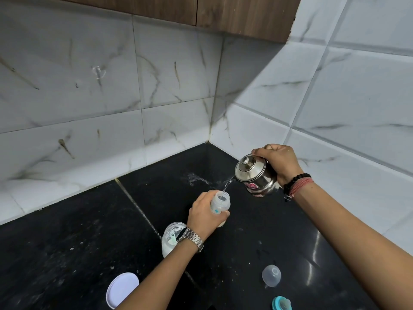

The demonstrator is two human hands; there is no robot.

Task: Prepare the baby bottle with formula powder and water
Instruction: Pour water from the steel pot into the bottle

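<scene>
Black stone counter (pixel 279 231), speckled, set into a corner of white veined wall tiles (pixel 67 86) under a wooden cabinet (pixel 223 12).

Clear plastic baby bottle (pixel 220 204), open-mouthed, upright near the counter's middle; gripped round its lower body by left hand (pixel 204 214), fingers curled about it, thumb tip across the front. Metal watch (pixel 191 238) on that wrist.

Steel kettle (pixel 254 174), lidded, red label on its side, tipped toward the bottle; held from behind by right hand (pixel 277 163), fingers clamped over the handle side. Black bead bracelet (pixel 296 181) and reddish thread at that wrist.

Thin stream of water (pixel 228 185) running from the kettle's spout down into the bottle's mouth. Splash of water on the counter just behind.

Formula jar (pixel 171 238), lidless, white powder and a pale green scoop (pixel 173 239) inside, partly hidden behind the left wrist.

White round lid (pixel 121 288) lying flat, near left edge of frame bottom.

Clear dome cap (pixel 271 275) on the counter, near right. Teal ring with teat (pixel 281 303) at bottom edge, partly cut off.
</scene>
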